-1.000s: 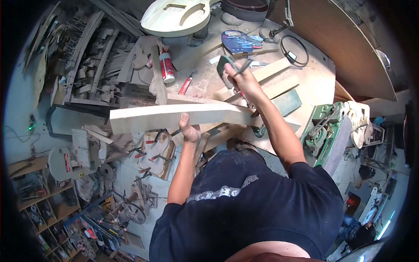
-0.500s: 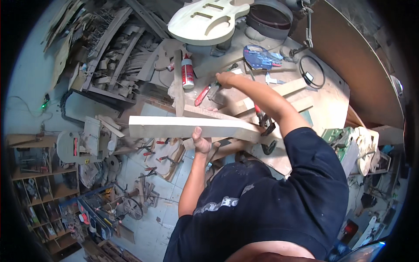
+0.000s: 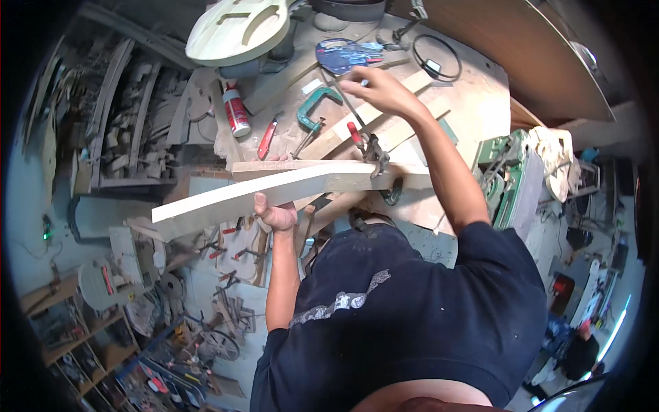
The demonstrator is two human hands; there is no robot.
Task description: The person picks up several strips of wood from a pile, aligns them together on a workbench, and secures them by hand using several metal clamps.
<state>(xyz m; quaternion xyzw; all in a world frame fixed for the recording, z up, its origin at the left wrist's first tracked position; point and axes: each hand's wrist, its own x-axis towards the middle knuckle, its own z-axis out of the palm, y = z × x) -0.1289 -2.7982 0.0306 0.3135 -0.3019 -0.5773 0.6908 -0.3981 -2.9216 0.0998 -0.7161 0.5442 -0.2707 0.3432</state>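
My left hand grips a long pale wooden blank from below, holding it level out past the workbench edge. A bar clamp with a red handle pins the blank's right end to the bench. My right hand hovers over the bench beyond the clamp's thin bar, fingers spread and pointing left, holding nothing. A green C-clamp lies on the bench just left of that hand. Wooden strips lie under my right forearm.
An unfinished pale guitar body sits at the bench's far left. A red-and-white bottle, a red-handled tool, a blue object and a black cable loop lie around. A green machine stands right; wood racks left.
My right hand has let go of the green clamp, which now lies on the bench, and has moved right and further in. The left hand keeps holding the blank.
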